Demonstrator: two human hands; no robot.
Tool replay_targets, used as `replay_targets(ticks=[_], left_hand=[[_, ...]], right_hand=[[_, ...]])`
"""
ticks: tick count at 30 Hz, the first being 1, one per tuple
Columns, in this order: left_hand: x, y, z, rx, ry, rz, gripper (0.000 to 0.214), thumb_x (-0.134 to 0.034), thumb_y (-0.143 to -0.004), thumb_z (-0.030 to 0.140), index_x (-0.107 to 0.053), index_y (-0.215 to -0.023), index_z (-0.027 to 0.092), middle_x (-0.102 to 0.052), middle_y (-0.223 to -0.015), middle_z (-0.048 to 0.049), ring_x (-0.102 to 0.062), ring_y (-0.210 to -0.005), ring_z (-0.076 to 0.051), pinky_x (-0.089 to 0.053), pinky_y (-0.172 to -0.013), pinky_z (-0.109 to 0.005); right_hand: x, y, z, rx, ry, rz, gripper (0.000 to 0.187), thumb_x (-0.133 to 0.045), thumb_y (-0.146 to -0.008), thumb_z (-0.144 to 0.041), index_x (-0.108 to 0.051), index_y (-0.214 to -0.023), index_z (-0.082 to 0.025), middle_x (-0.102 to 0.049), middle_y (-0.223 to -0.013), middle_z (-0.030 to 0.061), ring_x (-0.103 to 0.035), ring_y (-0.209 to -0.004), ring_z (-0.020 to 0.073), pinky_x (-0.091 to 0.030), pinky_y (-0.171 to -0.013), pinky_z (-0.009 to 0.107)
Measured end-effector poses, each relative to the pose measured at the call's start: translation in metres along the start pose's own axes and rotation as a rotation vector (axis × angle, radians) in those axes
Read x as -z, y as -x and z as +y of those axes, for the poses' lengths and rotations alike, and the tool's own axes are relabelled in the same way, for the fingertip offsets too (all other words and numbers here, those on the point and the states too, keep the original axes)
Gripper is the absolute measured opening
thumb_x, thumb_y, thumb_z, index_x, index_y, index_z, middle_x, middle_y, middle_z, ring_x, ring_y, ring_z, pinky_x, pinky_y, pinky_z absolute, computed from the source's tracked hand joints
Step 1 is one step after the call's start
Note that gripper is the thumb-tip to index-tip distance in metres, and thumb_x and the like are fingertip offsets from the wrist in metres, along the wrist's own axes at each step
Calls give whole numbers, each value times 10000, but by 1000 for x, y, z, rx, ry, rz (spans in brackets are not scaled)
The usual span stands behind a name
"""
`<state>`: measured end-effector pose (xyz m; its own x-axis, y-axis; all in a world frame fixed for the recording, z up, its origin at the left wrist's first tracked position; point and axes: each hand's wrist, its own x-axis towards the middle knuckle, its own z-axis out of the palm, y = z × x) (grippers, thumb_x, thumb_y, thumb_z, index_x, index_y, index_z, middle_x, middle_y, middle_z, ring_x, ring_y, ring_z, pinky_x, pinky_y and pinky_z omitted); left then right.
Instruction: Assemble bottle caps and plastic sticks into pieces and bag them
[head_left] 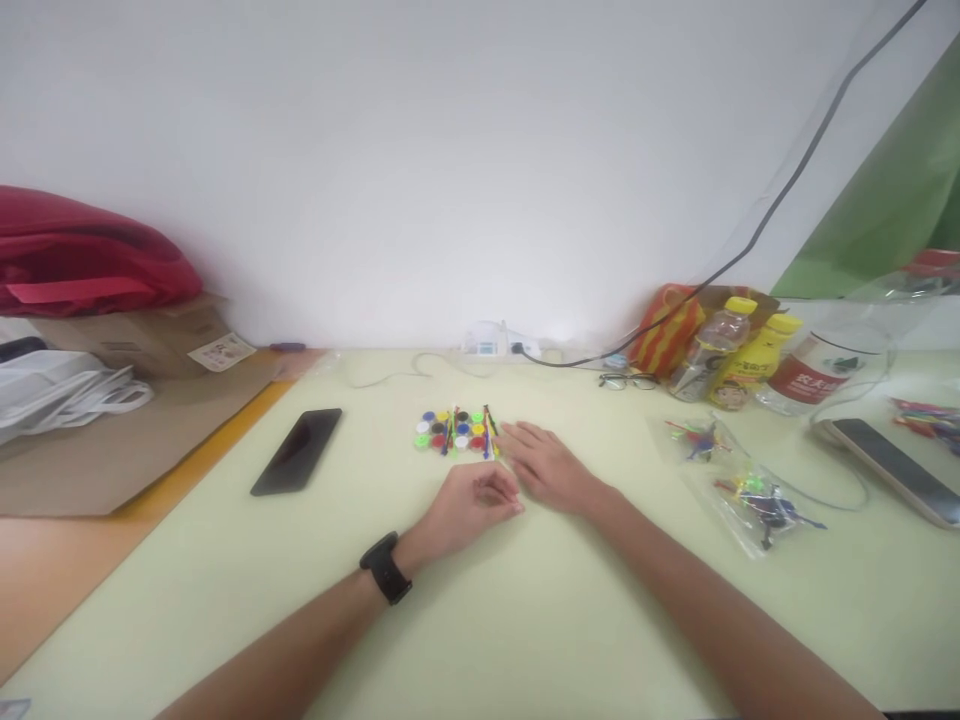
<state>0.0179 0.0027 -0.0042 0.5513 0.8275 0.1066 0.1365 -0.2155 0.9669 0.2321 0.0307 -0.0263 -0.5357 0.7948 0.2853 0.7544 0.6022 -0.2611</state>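
Note:
A small cluster of coloured round caps and thin coloured sticks [456,430] lies on the pale yellow-green table [525,620]. My right hand [546,465] rests flat, palm down, fingers stretched toward the cluster's right edge, nothing in it. My left hand [472,505] lies just in front of the cluster with its fingers curled inward; I cannot make out anything inside them. A black watch [385,567] sits on my left wrist. The two hands nearly touch.
A black phone [297,451] lies left of the cluster. Clear bags of coloured pieces [754,495] lie at right, with bottles [731,365], glasses [628,380], another phone [892,468]. Cardboard box [142,340], red bag [82,250] and a power strip [491,345] line the back.

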Motion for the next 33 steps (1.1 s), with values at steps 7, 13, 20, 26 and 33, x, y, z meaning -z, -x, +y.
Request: replay_targets(ticks=[7,13,20,26,33], left_hand=[[7,1,5,-131,-128,27,132,-667,-940,319,-694,-955,190,-723,-965,-56,-706,-933,-196,-613,-925,-367],[27,-9,0,-211,-257,214,152,-700,-922,344,-701,-998,212,-743,-1005,-60,-714,-907,-206,-615,-900,-380],[45,-16,2,-232,-427,440,218,-724,-906,411,-689,-989,213,-717,-1006,-63,-706,-928,-220,-583,-874,-357],[48,-16,1,-252,-496,444,226,-677,-938,379,-663,-1090,211,-715,-1136,-81,-689,-1097,-250,-556,-962,-395],[48,-15,-11,-329,-779,273,389,-635,-965,324,-597,-1344,244,-588,-1460,-94,-341,-1523,-311,-321,-1230,-547]], right_hand=[[2,7,-1,66,-9,53,499,-426,-1065,-302,-439,-1564,-314,-462,-1608,69,-413,-1472,292,-431,-1144,518],[8,8,-9,109,12,94,458,-456,-1035,-201,-540,-1478,-285,-554,-1491,107,-429,-1401,320,-430,-1109,528],[13,7,-21,144,-37,60,353,-477,-1025,-193,-609,-1346,-258,-629,-1262,112,-489,-1227,289,-449,-1030,485],[13,7,-21,136,-53,57,301,-490,-1031,-251,-594,-1312,-233,-629,-1263,121,-483,-1223,294,-437,-1025,485],[12,7,-21,124,-59,72,351,-519,-1018,-257,-554,-1364,-211,-639,-1268,137,-497,-1228,297,-453,-1010,487]])
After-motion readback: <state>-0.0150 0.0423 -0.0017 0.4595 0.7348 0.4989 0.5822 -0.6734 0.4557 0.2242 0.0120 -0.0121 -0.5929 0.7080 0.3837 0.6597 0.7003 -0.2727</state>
